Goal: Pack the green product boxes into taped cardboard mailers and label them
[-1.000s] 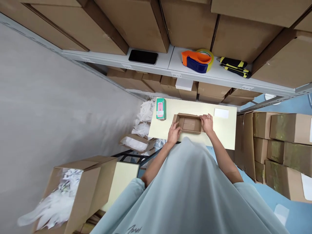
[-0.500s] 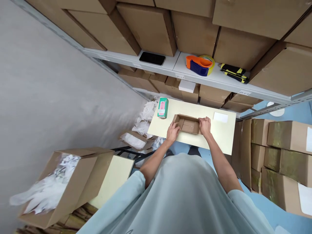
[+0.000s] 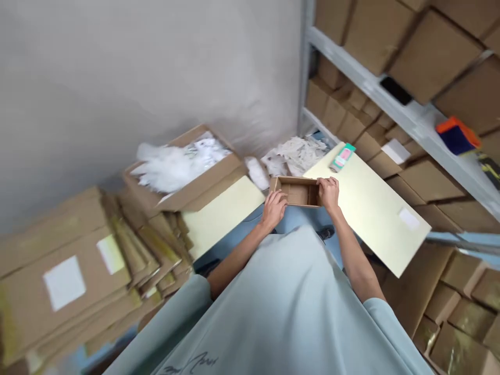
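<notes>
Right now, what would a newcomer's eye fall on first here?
Probably the open box at the centre, held between the left hand and right hand. Next might come the green-and-pink pack at one end of the pale table. White material bulging from a carton by the grey wall also stands out.

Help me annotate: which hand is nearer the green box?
Right. In view, the right hand is below the green box; the left hand is lower and farther left.

No readable text; script on shirt illegible
</notes>
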